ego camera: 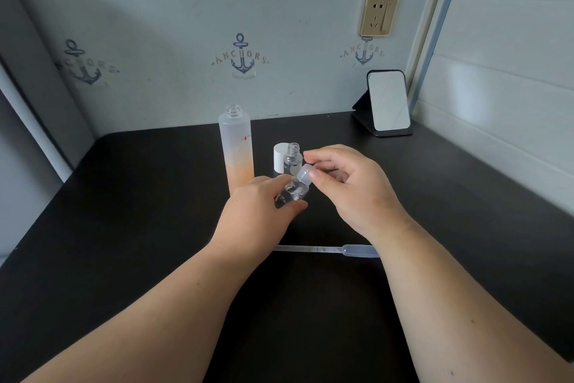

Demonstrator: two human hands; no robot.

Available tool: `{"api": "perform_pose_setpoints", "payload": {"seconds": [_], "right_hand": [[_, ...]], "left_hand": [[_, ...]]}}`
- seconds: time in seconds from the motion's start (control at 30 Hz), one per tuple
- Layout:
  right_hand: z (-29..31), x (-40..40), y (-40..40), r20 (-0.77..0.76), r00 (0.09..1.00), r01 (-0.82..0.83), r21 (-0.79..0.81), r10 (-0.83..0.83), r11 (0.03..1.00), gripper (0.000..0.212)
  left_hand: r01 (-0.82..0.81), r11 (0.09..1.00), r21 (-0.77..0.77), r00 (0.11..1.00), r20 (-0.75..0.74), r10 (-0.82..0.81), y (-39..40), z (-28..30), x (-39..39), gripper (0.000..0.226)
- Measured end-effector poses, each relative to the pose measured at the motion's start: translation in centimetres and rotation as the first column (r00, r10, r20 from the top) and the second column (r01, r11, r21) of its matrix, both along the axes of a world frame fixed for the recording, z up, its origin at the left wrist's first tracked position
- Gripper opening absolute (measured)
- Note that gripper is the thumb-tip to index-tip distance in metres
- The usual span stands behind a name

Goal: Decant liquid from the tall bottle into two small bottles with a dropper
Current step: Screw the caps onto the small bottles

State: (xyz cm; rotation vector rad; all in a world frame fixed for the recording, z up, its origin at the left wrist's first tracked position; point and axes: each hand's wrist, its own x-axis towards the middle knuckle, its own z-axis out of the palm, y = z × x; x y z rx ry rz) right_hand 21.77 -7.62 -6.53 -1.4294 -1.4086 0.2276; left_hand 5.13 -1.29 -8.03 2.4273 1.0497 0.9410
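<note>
The tall frosted bottle (236, 149), orange in its lower half, stands uncapped at the back of the black table (124, 227). My left hand (254, 215) grips a small clear bottle (293, 191), tilted to the right above the table. My right hand (348, 187) pinches that bottle's translucent cap (306, 173) between thumb and forefinger. A second small clear bottle (293, 157) stands uncapped just behind, next to a white cap (281, 159). The clear plastic dropper (329, 249) lies flat on the table under my wrists.
A small standing mirror (388, 101) on a black base sits at the table's back right corner. The wall with anchor prints runs right behind the table, with a gold socket (378, 14) on it. A white panelled wall borders the right side.
</note>
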Motion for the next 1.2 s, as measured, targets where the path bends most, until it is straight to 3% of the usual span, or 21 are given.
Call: {"api": "perform_pose_setpoints", "payload": {"seconds": [0.23, 0.4, 0.57, 0.73, 0.93, 1.2], "right_hand": [[-0.09, 0.03, 0.13, 0.037, 0.999, 0.039, -0.018, -0.038, 0.999, 0.019], [-0.03, -0.15, 0.1, 0.023, 0.999, -0.029, -0.03, 0.03, 0.999, 0.024], [-0.11, -0.23, 0.11, 0.022, 0.997, 0.069, -0.022, -0.069, 0.997, 0.016], [-0.09, -0.39, -0.03, 0.014, 1.0, 0.017, -0.03, -0.016, 0.999, 0.026], [-0.2, -0.4, -0.04, 0.007, 0.996, 0.091, -0.027, -0.091, 0.995, 0.016], [-0.24, -0.66, -0.11, 0.01, 1.0, 0.012, -0.063, -0.012, 0.998, 0.029]], "left_hand": [[0.0, 1.0, 0.012, 1.0, -0.001, 0.0, -0.03, 0.03, 0.09, 0.032], [0.003, 1.0, -0.002, 1.0, 0.013, -0.003, -0.03, -0.05, 0.02, 0.027], [0.001, 1.0, 0.004, 1.0, 0.015, -0.001, -0.09, -0.07, 0.09, 0.026], [0.002, 1.0, -0.002, 1.0, 0.006, -0.002, -0.16, -0.01, 0.0, 0.028], [0.001, 1.0, 0.006, 1.0, -0.002, -0.001, -0.25, 0.02, 0.07, 0.031], [-0.004, 1.0, -0.003, 1.0, 0.003, 0.004, -0.34, 0.05, 0.05, 0.03]]}}
